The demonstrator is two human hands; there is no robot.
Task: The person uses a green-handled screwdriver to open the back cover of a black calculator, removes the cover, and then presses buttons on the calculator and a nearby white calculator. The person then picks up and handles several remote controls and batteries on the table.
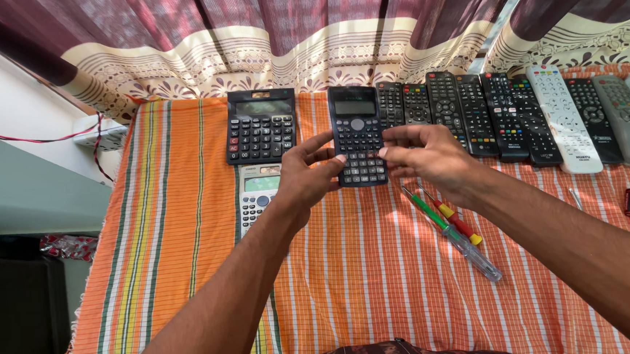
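both hands meet over the dark scientific calculator [357,134], which lies flat on the orange striped cloth [364,269] covering the table, at the near end of a row of remote controls [515,114] laid side by side along the curtain. the left hand [302,178] curls at its left edge, thumb and fingers spread and touching the lower keypad side, seemingly to steady it. the right hand [426,154] comes in from the other side, fingertips pinched against the right edge near the keys; whether either hand truly grips it or only rests on it, i cannot tell. both forearms reach forward from the bottom of the view, wrists bent inward so the hands face each other. a large black desktop calculator [261,125] sits to the left, and a silver scientific calculator [256,196] lies partly under the left wrist. screwdrivers [453,230] with green and red handles lie just beside the right wrist, within easy reach.
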